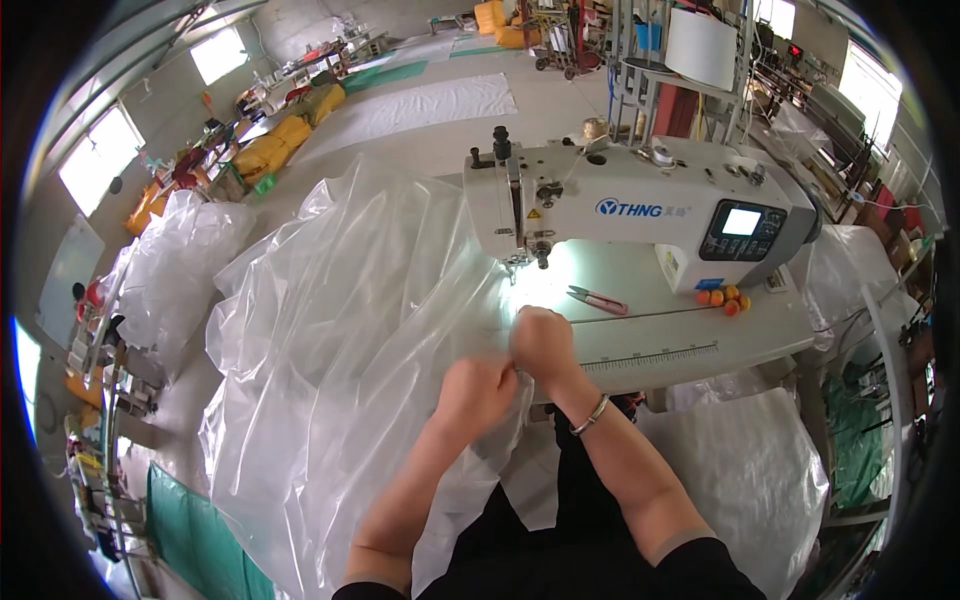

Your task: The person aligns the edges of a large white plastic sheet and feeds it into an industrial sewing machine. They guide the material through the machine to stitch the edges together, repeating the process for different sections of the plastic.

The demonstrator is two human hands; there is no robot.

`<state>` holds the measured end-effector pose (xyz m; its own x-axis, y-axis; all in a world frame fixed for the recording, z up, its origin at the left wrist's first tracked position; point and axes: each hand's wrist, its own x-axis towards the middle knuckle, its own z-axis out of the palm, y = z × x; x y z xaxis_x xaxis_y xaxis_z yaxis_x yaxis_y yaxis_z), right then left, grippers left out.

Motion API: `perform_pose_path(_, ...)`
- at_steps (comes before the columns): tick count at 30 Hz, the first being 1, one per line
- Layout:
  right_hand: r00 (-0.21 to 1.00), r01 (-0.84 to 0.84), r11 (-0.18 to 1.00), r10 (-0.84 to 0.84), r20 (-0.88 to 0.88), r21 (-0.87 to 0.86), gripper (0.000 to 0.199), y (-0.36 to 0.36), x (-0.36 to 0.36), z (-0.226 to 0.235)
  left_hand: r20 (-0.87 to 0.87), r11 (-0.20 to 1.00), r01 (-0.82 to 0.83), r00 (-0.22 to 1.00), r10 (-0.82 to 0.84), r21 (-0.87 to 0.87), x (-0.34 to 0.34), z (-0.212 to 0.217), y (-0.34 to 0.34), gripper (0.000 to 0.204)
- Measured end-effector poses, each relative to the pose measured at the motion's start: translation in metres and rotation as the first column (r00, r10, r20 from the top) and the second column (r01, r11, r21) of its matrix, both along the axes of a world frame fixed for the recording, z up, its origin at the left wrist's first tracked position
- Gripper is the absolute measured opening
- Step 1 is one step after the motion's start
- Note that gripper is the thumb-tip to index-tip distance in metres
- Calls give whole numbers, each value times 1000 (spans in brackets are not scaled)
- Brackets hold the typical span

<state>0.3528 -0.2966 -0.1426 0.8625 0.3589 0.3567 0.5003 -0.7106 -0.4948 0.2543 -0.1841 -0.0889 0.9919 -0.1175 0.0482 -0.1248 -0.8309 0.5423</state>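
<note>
Below the sewing machine (pixel 620 205), both hands' grips, left hand (pixel 475 392) and right hand (pixel 543 345), pinch the clear plastic sheet (pixel 340 330).

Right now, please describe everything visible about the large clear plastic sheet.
The large clear plastic sheet is thin, glossy and crumpled into long folds. It covers the left part of the white sewing table and hangs off toward the floor. The left hand and right hand pinch its edge near the needle.
</note>
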Motion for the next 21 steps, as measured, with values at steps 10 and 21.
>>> perform_pose_path(10,997,33,999,-33,77,3,10,-5,-13,-9,375,994,58,923,-88,90,48,-56,23,31)
perform_pose_path(21,968,-65,995,81,238,-74,19,0,3,-15,387,995,50,919,-81,89,81,-56,44,25)
